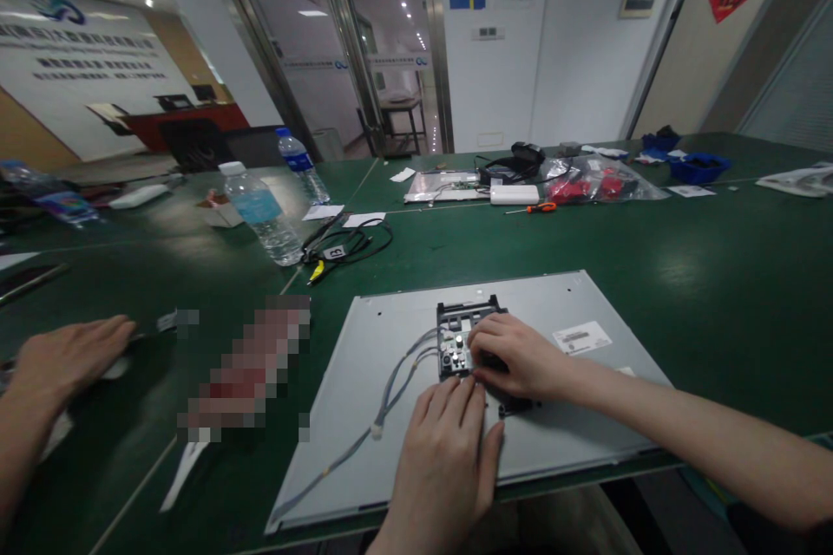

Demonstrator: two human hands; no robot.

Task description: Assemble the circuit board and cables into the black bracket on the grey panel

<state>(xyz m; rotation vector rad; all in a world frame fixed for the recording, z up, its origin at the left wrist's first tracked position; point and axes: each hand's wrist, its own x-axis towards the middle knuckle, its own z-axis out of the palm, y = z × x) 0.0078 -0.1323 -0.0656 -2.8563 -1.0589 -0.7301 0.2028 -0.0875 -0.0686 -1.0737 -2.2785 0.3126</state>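
Note:
A grey metal panel (560, 303) lies flat on the green table (716, 277) in front of me. A small black bracket with a circuit board (459, 331) sits at the panel's middle. Grey cables (400, 373) run from it down-left to a white connector (376, 431). My right hand (521, 355) comes in from the right, its fingers curled over the bracket's right side. My left hand (446, 451) lies flat on the panel just below the board, fingertips touching its lower edge. A white label (581, 336) is stuck right of my right hand.
Another person's hand (65, 355) rests on the table at the left. Two water bottles (264, 212) (300, 163) and black cables (351, 244) lie beyond the panel. Farther back are an orange-handled screwdriver (539, 208), a plastic bag with red parts (589, 180) and a blue tray (701, 166).

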